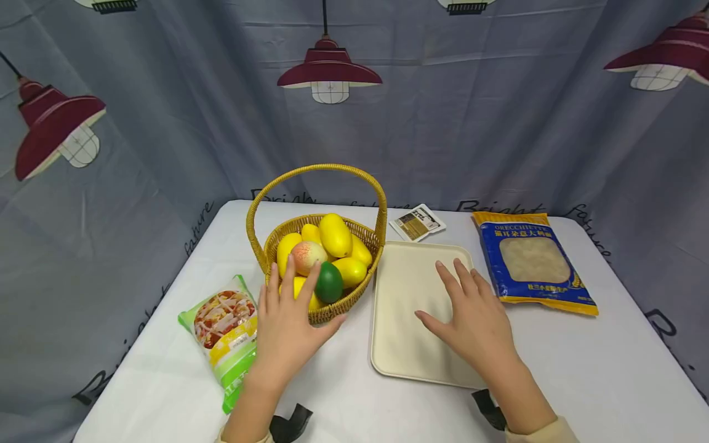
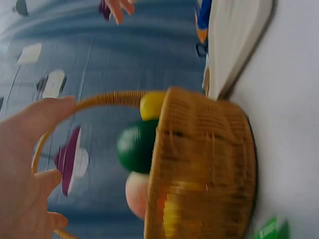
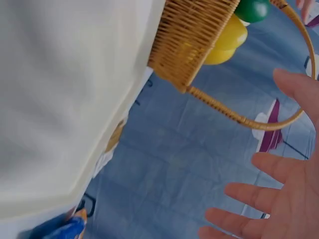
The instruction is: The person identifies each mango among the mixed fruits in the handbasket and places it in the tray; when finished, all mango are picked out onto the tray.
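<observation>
My left hand (image 1: 290, 332), fingers spread, hovers in front of the woven basket (image 1: 354, 299) and overlaps its near left side in the head view. A tall arched handle (image 1: 318, 167) rises over the basket. Inside it lie several yellow fruits (image 1: 335, 235), a pinkish peach (image 1: 307, 257) and a dark green fruit (image 1: 329, 283). Over the right half of the cream tray (image 1: 410, 335) is my right hand (image 1: 480, 317), its thumb held apart from its extended fingers. Neither hand holds anything. In the left wrist view, the left thumb overlaps the basket handle (image 2: 112, 98).
A green food bag (image 1: 235, 344) lies left of the basket. Behind the tray is a small white-and-brown packet (image 1: 418, 223). To the tray's right, a blue-and-yellow orecchiette bag (image 1: 534, 264) lies flat. Grey curtain (image 1: 432, 123) surrounds the white table (image 1: 587, 375).
</observation>
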Demonstrator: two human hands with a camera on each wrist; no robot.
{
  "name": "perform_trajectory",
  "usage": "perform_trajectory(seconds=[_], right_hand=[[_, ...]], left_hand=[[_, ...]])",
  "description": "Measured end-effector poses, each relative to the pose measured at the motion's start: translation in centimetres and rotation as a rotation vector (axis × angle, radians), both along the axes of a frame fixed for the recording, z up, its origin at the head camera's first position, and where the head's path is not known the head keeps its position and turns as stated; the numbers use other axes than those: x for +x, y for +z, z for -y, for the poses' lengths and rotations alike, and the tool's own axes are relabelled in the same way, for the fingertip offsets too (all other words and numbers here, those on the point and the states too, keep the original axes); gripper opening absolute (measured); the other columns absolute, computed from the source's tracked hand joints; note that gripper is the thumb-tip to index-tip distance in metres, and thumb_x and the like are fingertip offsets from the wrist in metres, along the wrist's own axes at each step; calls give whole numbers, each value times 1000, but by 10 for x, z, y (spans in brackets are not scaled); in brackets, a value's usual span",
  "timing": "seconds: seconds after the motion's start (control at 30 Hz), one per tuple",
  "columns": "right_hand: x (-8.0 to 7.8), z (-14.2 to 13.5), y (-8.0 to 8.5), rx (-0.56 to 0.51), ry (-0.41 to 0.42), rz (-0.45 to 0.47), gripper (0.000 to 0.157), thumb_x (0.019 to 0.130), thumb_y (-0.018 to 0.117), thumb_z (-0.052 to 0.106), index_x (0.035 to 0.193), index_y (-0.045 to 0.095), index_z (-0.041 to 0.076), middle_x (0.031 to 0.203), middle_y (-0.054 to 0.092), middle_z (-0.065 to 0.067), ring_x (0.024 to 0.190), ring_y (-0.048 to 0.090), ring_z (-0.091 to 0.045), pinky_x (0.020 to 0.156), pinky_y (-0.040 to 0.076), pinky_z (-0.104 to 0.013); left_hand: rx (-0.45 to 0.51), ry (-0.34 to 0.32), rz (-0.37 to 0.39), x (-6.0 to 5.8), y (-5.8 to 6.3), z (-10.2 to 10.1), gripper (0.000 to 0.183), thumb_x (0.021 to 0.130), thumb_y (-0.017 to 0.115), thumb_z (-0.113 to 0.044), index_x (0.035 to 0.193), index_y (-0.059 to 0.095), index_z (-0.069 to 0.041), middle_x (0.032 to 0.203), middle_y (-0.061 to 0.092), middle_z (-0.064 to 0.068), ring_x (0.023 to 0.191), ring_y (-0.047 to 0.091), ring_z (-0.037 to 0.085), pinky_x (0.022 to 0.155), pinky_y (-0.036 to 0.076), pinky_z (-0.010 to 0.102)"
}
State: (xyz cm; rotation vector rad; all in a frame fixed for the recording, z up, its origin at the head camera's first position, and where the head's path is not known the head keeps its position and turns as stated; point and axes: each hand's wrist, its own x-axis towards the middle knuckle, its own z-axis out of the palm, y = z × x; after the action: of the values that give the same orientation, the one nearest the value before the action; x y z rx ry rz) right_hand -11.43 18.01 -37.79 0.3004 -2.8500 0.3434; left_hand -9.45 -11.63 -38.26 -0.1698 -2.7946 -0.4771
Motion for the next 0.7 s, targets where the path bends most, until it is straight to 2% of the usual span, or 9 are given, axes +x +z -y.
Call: perform_trajectory(seconds=[0.13,0.2,0.4,0.57,0.7], right_hand=[[-8,12,5,-23,29,23,88,81,68,59,151,33,18,150,32,-20,129,35,-48,95,36,-66],[-13,19,7,-39,42,43,87,82,67,57,151,32,19,150,33,-20,128,36,-47,93,38,-65],[-35,46,8,-86,99,116,84,83,68,54,151,32,20,150,35,-18,126,40,-44,89,44,-61],[-56,70,8,-136,164,150,78,84,69,51,149,36,21,145,42,-14,123,45,-39,85,48,-57],[-74,86,7,-198,212,180,74,85,69,47,148,39,22,140,47,-14,121,48,-37,90,46,-56]], left_hand=[[78,99,76,8,-4,26,95,78,58,-74,154,16,-35,161,-3,11,145,-3,38,108,11,66],[118,130,123,9,-9,35,97,79,56,-75,155,13,-35,160,-1,14,144,0,42,105,14,70],[251,140,262,6,-30,43,99,78,53,-78,155,9,-33,159,2,18,140,9,50,102,17,72],[378,135,269,2,-41,41,97,79,61,-71,155,16,-31,159,5,17,138,15,52,100,22,72],[458,145,248,0,-48,41,95,82,66,-61,155,21,-21,159,8,17,139,17,49,102,26,68]])
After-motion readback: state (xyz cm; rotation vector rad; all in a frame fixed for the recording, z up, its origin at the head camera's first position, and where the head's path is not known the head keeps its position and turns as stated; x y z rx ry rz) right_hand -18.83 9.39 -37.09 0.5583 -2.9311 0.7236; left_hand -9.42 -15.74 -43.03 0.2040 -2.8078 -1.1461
